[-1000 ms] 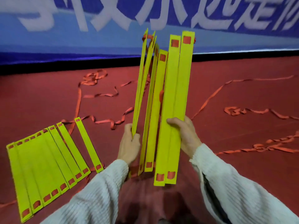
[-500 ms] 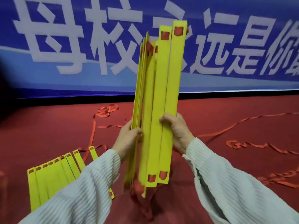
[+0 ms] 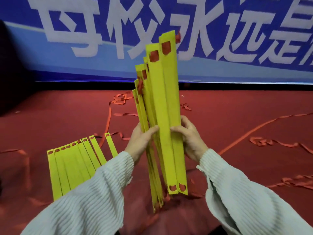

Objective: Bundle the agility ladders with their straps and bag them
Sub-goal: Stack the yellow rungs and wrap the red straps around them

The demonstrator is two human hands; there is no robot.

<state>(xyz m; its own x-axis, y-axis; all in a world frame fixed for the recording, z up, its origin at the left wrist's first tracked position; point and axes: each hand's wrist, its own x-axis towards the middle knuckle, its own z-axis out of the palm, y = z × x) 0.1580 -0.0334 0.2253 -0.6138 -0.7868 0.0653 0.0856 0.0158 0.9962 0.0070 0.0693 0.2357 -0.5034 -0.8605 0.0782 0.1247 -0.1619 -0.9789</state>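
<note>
Nearest the camera, two pale ribbed sleeves (image 3: 94, 200) come in from the bottom corners. I see both hands closed on one upright stack of yellow ladder rungs (image 3: 165, 119), held about midway along its length.

Left hand (image 3: 141, 141) — thumb laid across the front face of the stack, pointing right; the other fingers go behind the rungs and I cannot tell how they lie. Right hand (image 3: 189, 136) — fingers curled round the right edge, pressed together, tips resting on the front of the two widest rungs.

The stack stands nearly vertical, leaning a little to the left at the top. Its upper ends are staggered: the right rungs reach highest, the left ones step down. Red strap (image 3: 166, 47) shows through the slots at the top ends and again at the bottom ends. The lower tips sit over a dark red surface close to my lap; whether they touch it I cannot tell.

To the left on the red floor (image 3: 50, 119), a second set of yellow rungs (image 3: 74, 163) lies flat, fanned side by side, partly under the left sleeve.

Farther out, loose red straps (image 3: 264, 126) trail across the floor — some in tangles, one long run to the right.

At the back, a blue banner (image 3: 118, 39) with large white characters.
</note>
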